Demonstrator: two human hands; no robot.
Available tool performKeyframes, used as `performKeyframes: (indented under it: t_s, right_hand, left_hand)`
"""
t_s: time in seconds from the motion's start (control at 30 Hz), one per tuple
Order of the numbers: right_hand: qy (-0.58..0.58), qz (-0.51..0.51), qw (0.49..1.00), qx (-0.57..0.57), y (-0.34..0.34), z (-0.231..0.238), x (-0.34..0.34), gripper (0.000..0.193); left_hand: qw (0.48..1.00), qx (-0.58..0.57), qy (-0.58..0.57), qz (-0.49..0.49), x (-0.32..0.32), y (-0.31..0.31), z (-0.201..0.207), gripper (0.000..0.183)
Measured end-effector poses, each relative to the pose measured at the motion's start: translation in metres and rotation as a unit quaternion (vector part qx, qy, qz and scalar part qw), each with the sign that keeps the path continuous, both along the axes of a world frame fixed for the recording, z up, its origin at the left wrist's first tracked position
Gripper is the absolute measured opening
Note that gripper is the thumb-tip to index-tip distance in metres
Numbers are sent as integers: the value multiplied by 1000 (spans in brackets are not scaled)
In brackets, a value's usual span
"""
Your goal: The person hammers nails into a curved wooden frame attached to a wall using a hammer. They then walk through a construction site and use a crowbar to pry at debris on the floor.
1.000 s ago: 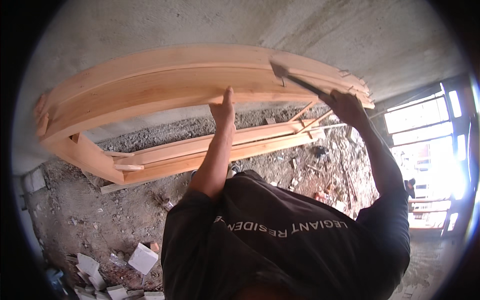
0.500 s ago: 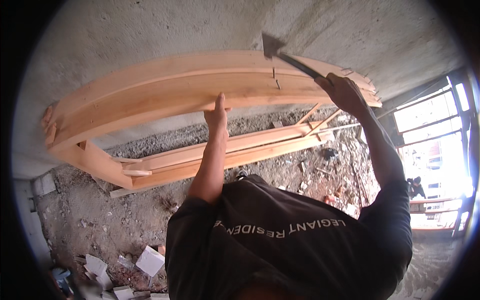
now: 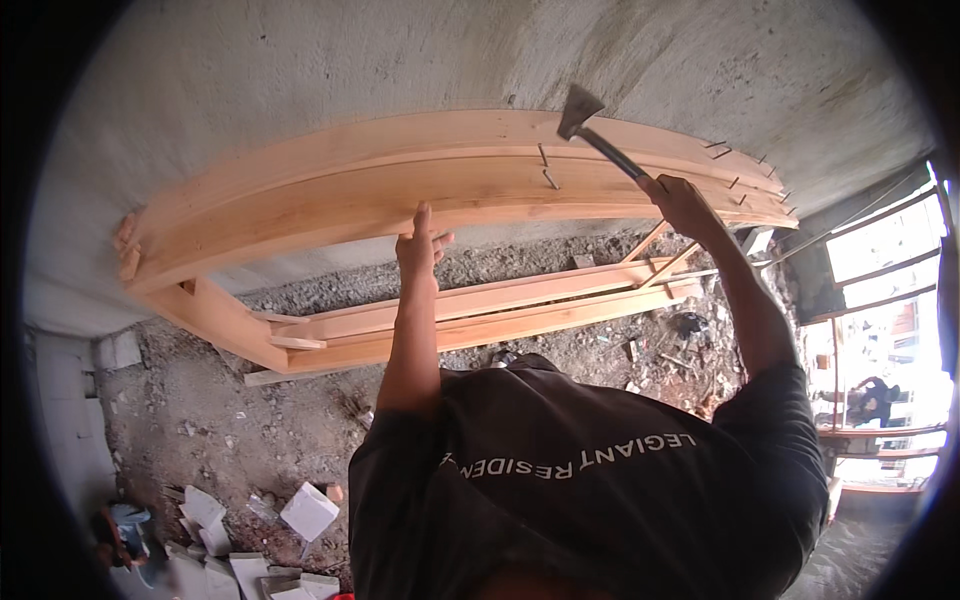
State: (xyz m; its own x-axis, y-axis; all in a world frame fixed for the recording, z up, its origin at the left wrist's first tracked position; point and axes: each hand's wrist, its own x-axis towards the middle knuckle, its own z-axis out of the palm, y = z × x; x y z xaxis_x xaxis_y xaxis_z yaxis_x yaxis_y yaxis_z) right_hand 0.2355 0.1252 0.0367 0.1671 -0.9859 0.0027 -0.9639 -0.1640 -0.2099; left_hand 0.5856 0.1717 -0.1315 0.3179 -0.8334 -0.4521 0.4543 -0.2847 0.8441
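My right hand point(image 3: 687, 210) is closed around the handle of a hatchet point(image 3: 612, 146) with a flared, dark metal head. The head is raised in front of the upper boards, near two nails point(image 3: 549, 179) that stick out of the wood. My left hand point(image 3: 418, 246) has its fingers apart and holds nothing. Its upright finger or thumb overlaps the lower edge of the long wooden beam point(image 3: 300, 205); whether it touches I cannot tell. The beam belongs to a big pale timber frame, with more nails standing out at its right end.
Behind the frame rises a rough concrete wall point(image 3: 400, 60). Lower timber rails point(image 3: 450, 327) and slanted braces stand over rubble ground point(image 3: 260, 420). Broken white blocks point(image 3: 310, 512) lie at lower left, near part of another person point(image 3: 125, 535). A bright barred opening is at right, with someone beyond.
My left hand has come away from its hold on the beam's lower edge and its fingers have spread. The hatchet remains raised in my right hand. The whole view has shifted slightly.
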Motion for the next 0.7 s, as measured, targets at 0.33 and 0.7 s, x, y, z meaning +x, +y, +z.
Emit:
performKeyframes:
  t_s: [0.33, 0.7]
  right_hand:
    - [-306, -142, 938, 84, -54, -85, -42, 34]
    - [-429, -197, 881, 2, 7, -84, -109, 41]
  left_hand:
    - [868, -292, -402, -18, -66, -8, 52, 43]
    - [801, -234, -531, -151, -113, -68, 51, 34]
